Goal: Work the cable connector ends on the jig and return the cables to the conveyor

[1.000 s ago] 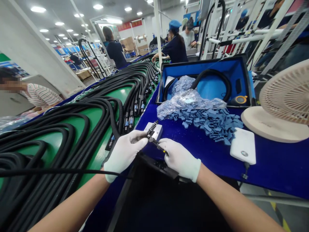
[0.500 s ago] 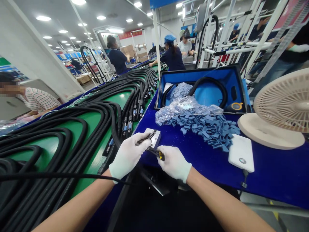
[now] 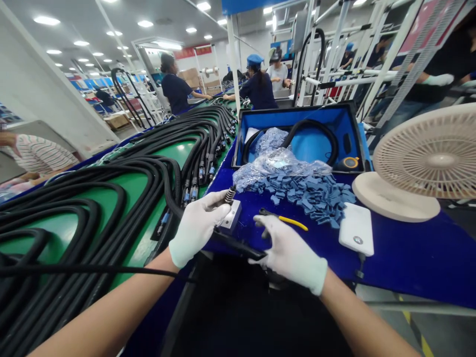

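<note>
Hands, two, in white gloves; left hand point(image 3: 197, 229) closed in a fist around a ribbed black cable end point(image 3: 230, 195), which stood out of the top of the fist; that fist sat just beside a small metal block point(image 3: 231, 217), on a blue mat point(image 3: 409, 263) covering the bench; right hand point(image 3: 290, 254) held low, apart from the left, its fingers point(image 3: 266, 233) loosely curled, the tip of a black cable point(image 3: 238, 245) reaching them from below the left fist; whether those fingers pinched it could not be told; yellow-handled pliers point(image 3: 286, 220) lay on the mat just beyond the right hand.

Further along the mat, one heap of blue foam pieces point(image 3: 305, 198), partly against a clear plastic bag point(image 3: 278, 166); behind these, an open blue case point(image 3: 297, 139), holding a coiled black cable point(image 3: 308, 130) and a round yellow-and-black item point(image 3: 350, 162); to the right, a white power bank point(image 3: 356, 235), with a short lead at its lower end, and a cream desk fan point(image 3: 420, 163).

Left of the hands, a green conveyor belt point(image 3: 174, 153) bearing many black corrugated cables point(image 3: 201, 134), laid side by side in long loops, with connectors point(image 3: 193, 191) at their ends; beyond the bench, a co-worker in a striped shirt point(image 3: 37, 158) and a co-worker in navy with a blue cap point(image 3: 258, 87).
</note>
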### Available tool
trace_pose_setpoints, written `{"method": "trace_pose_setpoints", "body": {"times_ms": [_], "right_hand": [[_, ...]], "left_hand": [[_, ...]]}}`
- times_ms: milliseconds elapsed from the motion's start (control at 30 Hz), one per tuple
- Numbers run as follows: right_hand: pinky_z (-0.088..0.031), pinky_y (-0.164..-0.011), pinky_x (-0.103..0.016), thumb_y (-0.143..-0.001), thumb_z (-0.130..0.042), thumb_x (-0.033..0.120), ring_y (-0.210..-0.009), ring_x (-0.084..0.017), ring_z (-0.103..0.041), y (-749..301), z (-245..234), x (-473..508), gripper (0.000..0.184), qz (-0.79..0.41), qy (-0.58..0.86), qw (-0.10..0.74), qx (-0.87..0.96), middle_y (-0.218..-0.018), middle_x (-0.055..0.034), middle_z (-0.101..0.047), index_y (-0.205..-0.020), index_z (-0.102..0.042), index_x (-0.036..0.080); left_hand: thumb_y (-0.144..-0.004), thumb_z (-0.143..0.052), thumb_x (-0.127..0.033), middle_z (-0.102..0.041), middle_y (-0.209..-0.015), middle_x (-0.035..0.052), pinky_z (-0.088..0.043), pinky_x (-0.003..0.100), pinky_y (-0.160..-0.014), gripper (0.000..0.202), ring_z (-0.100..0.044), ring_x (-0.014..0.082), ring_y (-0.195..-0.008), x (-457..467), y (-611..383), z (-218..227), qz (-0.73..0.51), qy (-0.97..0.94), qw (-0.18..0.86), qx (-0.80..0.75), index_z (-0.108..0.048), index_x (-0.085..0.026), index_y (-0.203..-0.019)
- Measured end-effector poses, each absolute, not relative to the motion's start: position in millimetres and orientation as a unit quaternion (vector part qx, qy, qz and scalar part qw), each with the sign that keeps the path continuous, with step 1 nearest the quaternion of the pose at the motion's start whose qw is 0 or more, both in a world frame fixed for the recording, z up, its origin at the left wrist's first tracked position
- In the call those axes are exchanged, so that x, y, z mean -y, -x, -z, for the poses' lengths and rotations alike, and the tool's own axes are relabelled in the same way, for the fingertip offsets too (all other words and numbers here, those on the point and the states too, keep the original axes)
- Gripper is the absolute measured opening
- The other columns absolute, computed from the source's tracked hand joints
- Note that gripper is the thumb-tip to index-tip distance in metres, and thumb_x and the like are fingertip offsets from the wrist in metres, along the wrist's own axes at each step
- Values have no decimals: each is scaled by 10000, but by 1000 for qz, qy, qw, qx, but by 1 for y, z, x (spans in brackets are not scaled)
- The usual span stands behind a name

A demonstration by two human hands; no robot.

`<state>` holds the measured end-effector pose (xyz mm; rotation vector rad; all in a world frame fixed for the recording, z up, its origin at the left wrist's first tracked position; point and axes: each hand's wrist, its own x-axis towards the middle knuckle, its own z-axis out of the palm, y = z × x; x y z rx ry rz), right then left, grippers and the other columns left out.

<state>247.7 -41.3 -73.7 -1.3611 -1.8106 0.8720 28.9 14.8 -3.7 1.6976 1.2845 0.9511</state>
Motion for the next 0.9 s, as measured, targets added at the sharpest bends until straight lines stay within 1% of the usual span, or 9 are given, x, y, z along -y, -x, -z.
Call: {"method": "trace_pose_setpoints", "body": {"times_ms": [67,133,200,300,467,633,767,833,900], "right_hand": [[-589,-767,-395,-729,-817,345,-854,-238,-705,-232,67,55,691,-524,478,391,587,-1138,-112,-703,-1349,-552,194],[-606,-706,-391,-780,-770,341,-760,-224,-717,-217,62,65,563,-634,442,438,460,-990,-86,-718,-1273,-563,163],[-621,-744,-417,-818,-729,329,-787,-236,-734,-207,61,69,454,-665,415,492,378,-945,-79,-708,-1202,-579,140],[-623,-813,-424,-835,-684,274,-857,-236,-739,-206,69,65,351,-654,408,530,353,-1030,-88,-705,-1152,-608,143],[-562,-942,-372,-706,-655,82,-1070,-245,-684,-221,82,59,665,-516,522,493,467,-1236,-98,-682,-1358,-563,170],[-575,-725,-315,-763,-635,128,-824,-187,-689,-229,78,62,819,-522,493,464,518,-1252,-89,-675,-1535,-373,207],[-561,-786,-315,-713,-677,93,-904,-201,-685,-230,75,61,894,-522,457,466,549,-1214,-73,-683,-1543,-364,202],[-553,-731,-308,-695,-677,79,-863,-198,-678,-231,74,60,929,-533,436,453,566,-1153,-62,-694,-1555,-348,204],[-544,-689,-302,-688,-674,78,-818,-192,-672,-231,73,61,930,-532,434,439,579,-1112,-53,-699,-1554,-361,212]], "left_hand": [[-907,-657,-308,-709,-1260,58,-500,369,-1027,389,-659,259,-1153,-12,-31,1,-341,-733,358,-468,-712,-219,-1282],[-904,-651,-269,-689,-1277,57,-475,356,-1058,360,-631,248,-1190,-12,-31,2,-304,-795,324,-413,-732,-232,-1253],[-904,-644,-250,-700,-1226,63,-487,353,-1028,343,-639,237,-1147,-14,-31,7,-259,-831,313,-379,-744,-231,-1232],[-913,-626,-241,-719,-1065,51,-510,352,-929,326,-657,218,-998,-19,-30,18,-183,-854,330,-358,-747,-235,-1216],[-910,-630,-241,-674,-991,37,-472,364,-910,322,-617,223,-969,-24,-33,28,-88,-878,338,-327,-759,-287,-1201],[-935,-602,-231,-634,-993,44,-446,344,-850,308,-585,217,-958,-15,-39,27,-86,-894,294,-328,-749,-276,-1202],[-969,-544,-236,-591,-928,59,-418,326,-741,258,-556,200,-855,-10,-39,31,-89,-939,221,-247,-760,-226,-1109],[-980,-513,-241,-590,-929,70,-412,327,-721,273,-544,195,-822,-12,-38,33,-88,-957,195,-198,-764,-218,-1086],[-960,-553,-260,-611,-956,68,-440,331,-758,282,-562,200,-855,-16,-38,33,-83,-950,236,-186,-744,-244,-1167]]}}
